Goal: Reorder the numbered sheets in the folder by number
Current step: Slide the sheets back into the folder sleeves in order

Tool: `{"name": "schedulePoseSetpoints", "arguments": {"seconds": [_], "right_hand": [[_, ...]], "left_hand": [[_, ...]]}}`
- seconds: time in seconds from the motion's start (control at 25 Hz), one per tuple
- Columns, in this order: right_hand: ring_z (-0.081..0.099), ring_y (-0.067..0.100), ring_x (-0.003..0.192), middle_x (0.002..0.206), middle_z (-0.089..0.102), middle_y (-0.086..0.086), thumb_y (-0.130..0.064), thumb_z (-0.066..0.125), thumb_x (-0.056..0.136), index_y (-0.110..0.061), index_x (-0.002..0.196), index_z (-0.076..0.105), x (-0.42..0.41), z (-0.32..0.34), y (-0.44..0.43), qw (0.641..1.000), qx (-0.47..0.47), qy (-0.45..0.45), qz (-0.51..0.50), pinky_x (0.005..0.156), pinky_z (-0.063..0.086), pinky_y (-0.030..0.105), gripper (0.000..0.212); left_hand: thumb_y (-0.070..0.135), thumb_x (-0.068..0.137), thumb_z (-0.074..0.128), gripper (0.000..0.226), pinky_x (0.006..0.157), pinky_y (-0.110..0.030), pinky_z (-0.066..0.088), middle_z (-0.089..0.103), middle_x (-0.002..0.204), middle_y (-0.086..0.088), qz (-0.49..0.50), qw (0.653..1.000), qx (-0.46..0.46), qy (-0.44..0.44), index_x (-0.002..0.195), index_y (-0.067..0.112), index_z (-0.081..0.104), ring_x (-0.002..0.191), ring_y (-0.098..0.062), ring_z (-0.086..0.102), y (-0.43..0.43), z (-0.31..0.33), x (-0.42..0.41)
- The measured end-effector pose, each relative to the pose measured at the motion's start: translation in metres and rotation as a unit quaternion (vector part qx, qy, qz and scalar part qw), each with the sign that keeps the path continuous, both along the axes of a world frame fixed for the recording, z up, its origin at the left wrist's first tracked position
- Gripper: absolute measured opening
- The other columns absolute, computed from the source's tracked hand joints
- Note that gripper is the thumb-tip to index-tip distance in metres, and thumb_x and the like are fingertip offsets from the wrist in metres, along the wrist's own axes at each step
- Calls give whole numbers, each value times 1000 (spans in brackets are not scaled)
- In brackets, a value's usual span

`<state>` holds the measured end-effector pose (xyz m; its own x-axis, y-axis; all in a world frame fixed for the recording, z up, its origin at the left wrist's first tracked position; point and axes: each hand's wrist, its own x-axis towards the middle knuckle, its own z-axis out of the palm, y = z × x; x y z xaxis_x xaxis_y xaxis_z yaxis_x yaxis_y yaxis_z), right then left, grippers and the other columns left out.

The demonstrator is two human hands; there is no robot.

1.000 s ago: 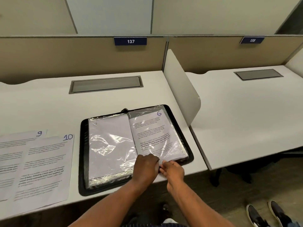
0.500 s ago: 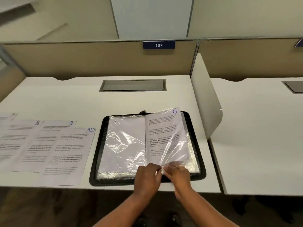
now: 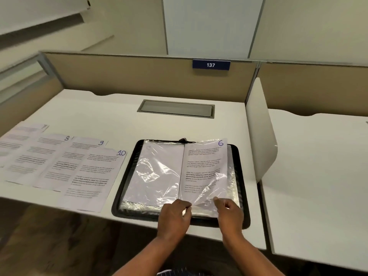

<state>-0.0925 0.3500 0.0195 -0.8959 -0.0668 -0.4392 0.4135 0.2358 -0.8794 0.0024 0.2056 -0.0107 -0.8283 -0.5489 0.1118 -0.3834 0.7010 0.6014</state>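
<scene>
Both hands, left hand (image 3: 175,216) and right hand (image 3: 229,214), pinching sheet 6 (image 3: 203,166) in one open folder (image 3: 127,188); four loose sheets (image 3: 85,176) beside

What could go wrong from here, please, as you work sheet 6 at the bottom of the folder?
1. Both the left hand and right hand pinch the thin plastic sleeve at its lower edge; it is already crinkled and might tear or crease sheet 6.
2. The folder lies near the desk front edge, so a tug could slide it off.
3. Sheet 10 seems to overhang that edge and could be knocked down.
</scene>
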Motion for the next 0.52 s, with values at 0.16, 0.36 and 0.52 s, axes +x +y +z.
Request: {"name": "schedulePoseSetpoints", "arguments": {"seconds": [0.16,0.36,0.52], "right_hand": [[64,8,95,96,71,-11,-31,73,94,-24,91,70,2,12,-12,995,6,90,34,75,43,19,8],[56,-5,112,116,62,-25,-30,73,92,-33,102,67,7,21,-37,943,55,286,160,94,46,21,12],[43,-7,133,137,56,-23,-42,67,88,-36,105,69,22,20,-63,880,49,381,281,112,35,25,18]], "left_hand": [[40,88,61,24,87,-28,52,71,104,19,20,998,22,51,108,33,73,93,-3,63,0,23,-4],[75,81,53,47,78,-28,57,71,97,21,53,989,134,27,101,35,70,87,3,66,-14,83,-44],[56,83,65,24,73,-27,54,69,77,17,93,990,102,-36,85,33,67,75,-1,65,-49,113,-45]]}}
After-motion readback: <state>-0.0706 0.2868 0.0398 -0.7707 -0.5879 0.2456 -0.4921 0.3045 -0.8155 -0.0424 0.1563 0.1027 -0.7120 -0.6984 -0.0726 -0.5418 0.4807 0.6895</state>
